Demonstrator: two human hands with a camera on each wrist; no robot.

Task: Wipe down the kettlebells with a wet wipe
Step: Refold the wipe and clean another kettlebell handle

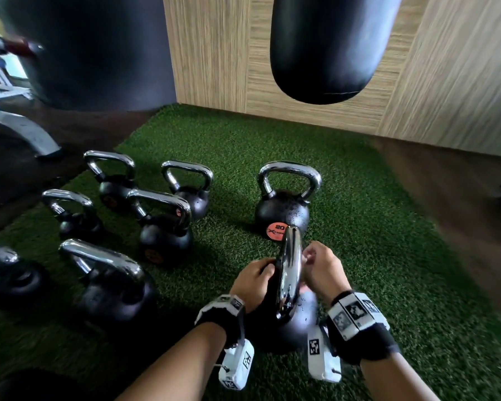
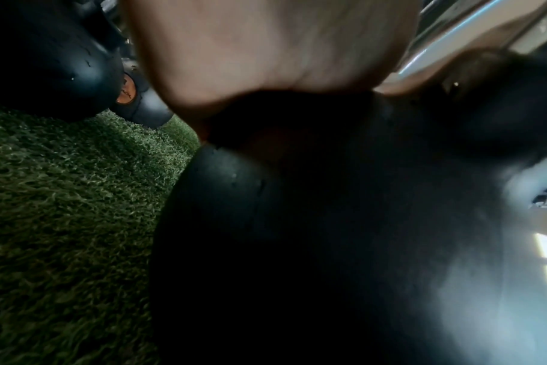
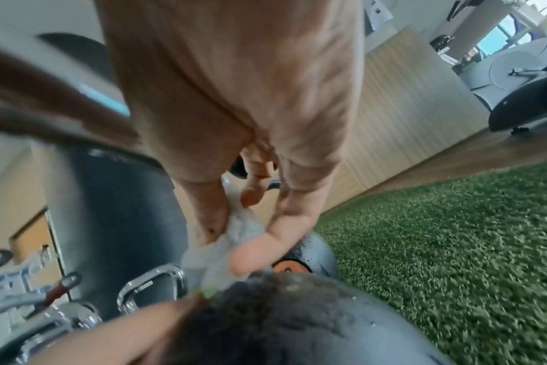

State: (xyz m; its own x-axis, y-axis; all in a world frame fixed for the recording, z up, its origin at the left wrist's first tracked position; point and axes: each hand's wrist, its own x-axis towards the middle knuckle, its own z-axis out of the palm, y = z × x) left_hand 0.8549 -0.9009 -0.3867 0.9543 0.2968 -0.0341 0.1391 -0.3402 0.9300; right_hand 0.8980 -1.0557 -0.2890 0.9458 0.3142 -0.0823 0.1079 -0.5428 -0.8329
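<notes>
Both hands are working on the nearest kettlebell (image 1: 292, 319), which is standing on the green turf (image 1: 373, 256) directly below the person.

The left hand (image 1: 255, 280) is curling its fingers around the chrome handle (image 1: 290, 273) from the left, while the right hand (image 1: 326, 270) is pinching a crumpled white wet wipe (image 3: 244, 228) between thumb and fingers, right beside the handle and above the black, droplet-speckled ball. Just beyond is standing a kettlebell marked 20 (image 1: 284, 204) on an orange disc, close but apart. Six more kettlebells (image 1: 162, 224), rounded black bodies with shiny looped handles, are clustering to the left. Open turf is stretching to the right up to a dark floor strip (image 1: 460, 192) and wood-grain wall panels (image 1: 315, 105). A black punching bag (image 1: 330, 47) is hanging overhead.
</notes>
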